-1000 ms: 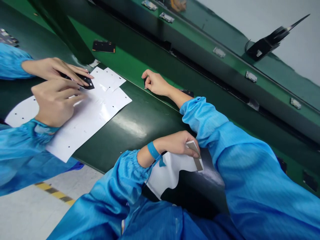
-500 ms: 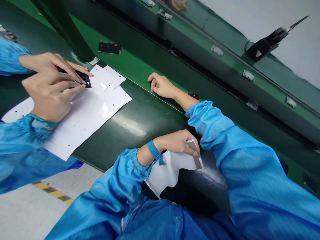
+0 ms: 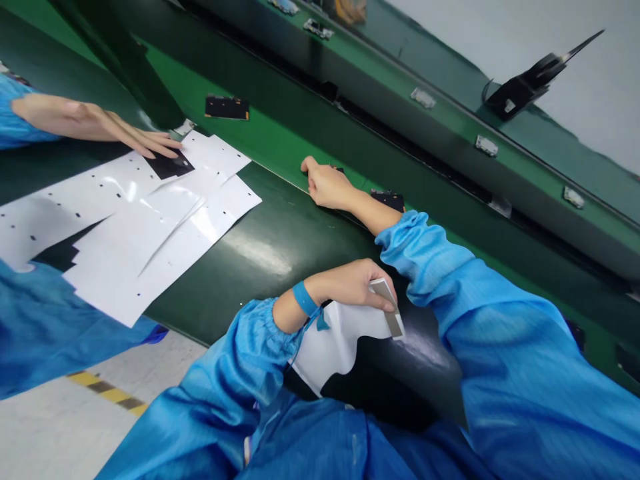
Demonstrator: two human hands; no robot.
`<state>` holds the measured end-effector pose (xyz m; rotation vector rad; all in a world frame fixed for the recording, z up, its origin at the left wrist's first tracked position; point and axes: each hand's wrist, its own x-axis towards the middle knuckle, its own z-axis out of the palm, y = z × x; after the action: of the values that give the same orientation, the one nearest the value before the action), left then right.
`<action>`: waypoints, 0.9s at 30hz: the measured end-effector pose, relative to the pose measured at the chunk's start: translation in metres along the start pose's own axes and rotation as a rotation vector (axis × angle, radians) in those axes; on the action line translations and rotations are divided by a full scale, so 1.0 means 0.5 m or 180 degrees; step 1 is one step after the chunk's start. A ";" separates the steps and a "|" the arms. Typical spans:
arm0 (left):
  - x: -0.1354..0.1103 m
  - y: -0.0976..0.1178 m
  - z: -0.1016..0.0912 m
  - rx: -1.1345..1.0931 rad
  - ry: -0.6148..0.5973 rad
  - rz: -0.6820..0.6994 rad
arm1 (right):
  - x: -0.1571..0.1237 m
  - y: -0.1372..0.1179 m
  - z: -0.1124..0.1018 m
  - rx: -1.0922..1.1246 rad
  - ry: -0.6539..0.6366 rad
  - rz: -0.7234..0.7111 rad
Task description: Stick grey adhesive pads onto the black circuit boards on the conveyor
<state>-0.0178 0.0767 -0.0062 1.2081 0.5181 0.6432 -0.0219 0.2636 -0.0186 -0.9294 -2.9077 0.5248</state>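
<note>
My left hand [image 3: 353, 285], with a blue wrist strap [image 3: 306, 299], is closed on a grey-and-white strip [image 3: 387, 307]. A curved white sheet [image 3: 340, 337] hangs beneath that hand. My right hand [image 3: 327, 185] reaches over the green conveyor strip, its fingers partly bent and apart. A black panel [image 3: 339, 169] shows only at its edges under this hand; its contact with the fingers is hidden. Just right of the wrist lies another black panel [image 3: 390, 200] on the green strip.
At left a co-worker's hand [image 3: 140, 137] rests on a black panel [image 3: 170, 163] over white sheets [image 3: 115, 247] with small black marks. A dark post [image 3: 135, 73] rises nearby. Another black panel [image 3: 227, 107] lies on the green strip. Several small metallic parts sit on the raised ledge [image 3: 450, 123].
My right hand has shifted slightly right, its index finger less curled. Black panels on the green strip have slid a little right. One co-worker's hand has left the sheets. My left hand stays put.
</note>
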 end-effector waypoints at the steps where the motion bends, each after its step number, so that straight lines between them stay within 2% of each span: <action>1: -0.001 0.000 0.000 -0.0016 -0.0002 -0.0003 | -0.001 -0.007 -0.004 -0.0145 -0.0038 0.0104; 5: -0.003 -0.004 0.000 -0.0077 0.0030 -0.0067 | -0.007 -0.009 -0.021 -0.0407 -0.0004 0.0520; 9: -0.005 -0.012 -0.001 -0.0015 0.0094 -0.0192 | -0.039 0.040 -0.024 0.0152 0.0173 0.0691; 14: 0.003 -0.021 0.002 -0.0024 0.0016 -0.0155 | -0.121 0.113 -0.005 0.0688 0.0883 0.1232; 17: 0.012 -0.029 0.007 -0.0043 -0.0010 -0.0134 | -0.132 0.135 -0.015 0.0978 0.1223 0.1278; 19: 0.017 -0.036 0.012 -0.0059 -0.0026 -0.0104 | -0.103 0.135 -0.032 0.1145 0.1364 0.1160; 22: 0.021 -0.049 0.023 -0.0124 -0.0088 -0.0086 | -0.009 0.110 -0.055 0.1168 0.1384 0.0760; 27: 0.025 -0.064 0.032 -0.0321 -0.0067 -0.0009 | 0.181 0.022 -0.043 0.0630 0.0770 -0.0001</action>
<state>0.0078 0.0675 -0.0327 1.1179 0.4644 0.6463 -0.0869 0.3301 -0.0075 -0.8962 -2.5871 0.6374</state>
